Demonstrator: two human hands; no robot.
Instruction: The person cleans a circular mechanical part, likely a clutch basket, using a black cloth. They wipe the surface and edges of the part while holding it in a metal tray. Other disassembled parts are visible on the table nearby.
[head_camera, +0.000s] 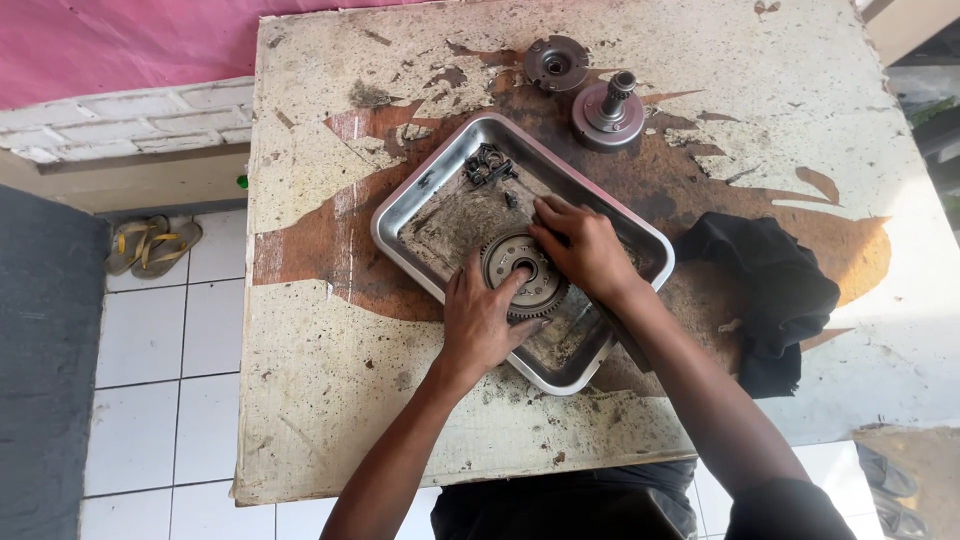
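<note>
There are no boxes, bags or packs to see here. There are no labels or stickers, no signs, and no screens.
</note>
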